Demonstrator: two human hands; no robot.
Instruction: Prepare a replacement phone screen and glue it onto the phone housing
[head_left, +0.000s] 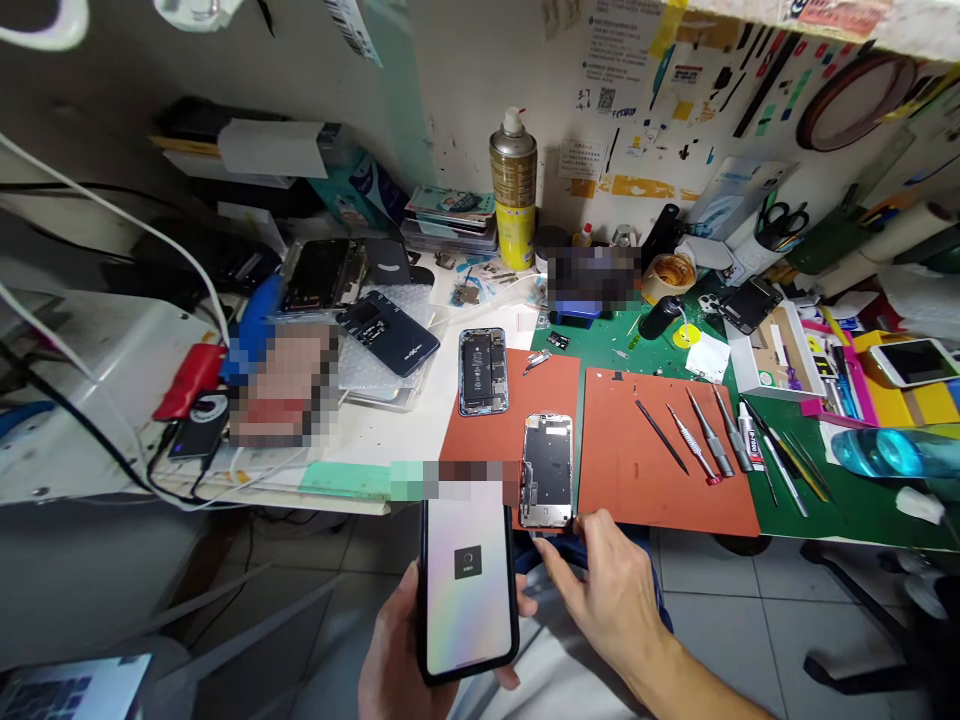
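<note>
My left hand [391,645] is wrapped round a smartphone [471,625] in a black case, held upright below the bench edge. Its lit screen is pale, with a small dark box in the middle. My right hand [611,580] is at the front edge of the mat, thumb and forefinger apart, by the lower end of a detached phone screen [547,470]. That screen lies back side up; whether the forefinger touches its corner I cannot tell. Beyond it an opened phone body [484,370] shows its battery, with small metal parts [537,360] to its right.
On the orange mat [622,480] lie tweezers and screwdrivers [694,435]. A spray can [514,190] stands at the back. Trays of tools [840,385] and a blue bottle [877,453] are at the right. Cables [161,490] and a dark phone-shaped panel [390,335] are at the left.
</note>
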